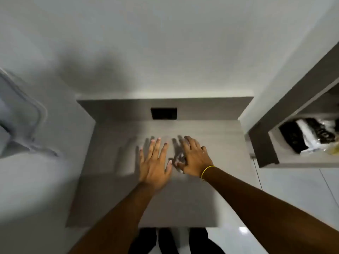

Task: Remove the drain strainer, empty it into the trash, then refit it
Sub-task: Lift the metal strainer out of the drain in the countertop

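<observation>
Both my hands hover over a grey wood-grain top [113, 198]. My left hand [156, 162] is flat, palm down, with its fingers spread and nothing in it. My right hand [194, 156], with a yellow band on its wrist, reaches forward beside it. A small pale blurred thing [178, 160] lies by its thumb; the blur hides what it is and whether the hand holds it. No drain strainer, sink or trash bin can be made out in this view.
A dark rectangular opening [163, 113] sits in the grey back panel. At the right, an open shelf [293, 162] holds black and white items [308, 136]. A blurred pale rounded object [22, 121] is at the left. White walls stand behind, a glossy floor below.
</observation>
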The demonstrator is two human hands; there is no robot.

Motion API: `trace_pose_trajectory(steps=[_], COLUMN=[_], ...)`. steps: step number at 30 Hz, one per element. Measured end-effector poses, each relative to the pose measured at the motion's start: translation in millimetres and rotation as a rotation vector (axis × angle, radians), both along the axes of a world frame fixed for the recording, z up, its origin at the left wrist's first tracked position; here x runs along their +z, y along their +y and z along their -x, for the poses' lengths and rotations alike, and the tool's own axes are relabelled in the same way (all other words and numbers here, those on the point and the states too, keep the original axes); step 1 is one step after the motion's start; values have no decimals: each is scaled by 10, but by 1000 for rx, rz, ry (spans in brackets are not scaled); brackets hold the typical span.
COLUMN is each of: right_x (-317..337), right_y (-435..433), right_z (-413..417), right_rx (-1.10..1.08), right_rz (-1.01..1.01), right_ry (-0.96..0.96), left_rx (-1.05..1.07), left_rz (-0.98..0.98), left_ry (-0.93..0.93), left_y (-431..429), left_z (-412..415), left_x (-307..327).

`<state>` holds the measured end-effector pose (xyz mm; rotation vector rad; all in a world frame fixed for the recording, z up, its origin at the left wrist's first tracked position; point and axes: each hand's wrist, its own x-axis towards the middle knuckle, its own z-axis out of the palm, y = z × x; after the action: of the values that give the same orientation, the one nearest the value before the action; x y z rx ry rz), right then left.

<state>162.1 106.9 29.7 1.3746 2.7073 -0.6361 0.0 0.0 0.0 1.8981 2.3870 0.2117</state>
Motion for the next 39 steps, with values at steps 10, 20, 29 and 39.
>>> trace_pose_trajectory(steps=[10,20,29,39], right_x=[-500,-495,-441,-332], right_y=[-43,125,131,284], right_z=[-80,56,39,-524], right_rx=[33,76,109,-95], right_rz=[112,148,146,175], right_ry=[-94,-142,-153,-53], left_rx=[47,50,54,46], left_rz=[200,115,94,33], left_ry=[-132,-110,-108,-108], left_y=[-508,-536,-549,-563], left_z=[-192,-191,-184,-181], left_x=[-1013,-1207,-1236,-1232])
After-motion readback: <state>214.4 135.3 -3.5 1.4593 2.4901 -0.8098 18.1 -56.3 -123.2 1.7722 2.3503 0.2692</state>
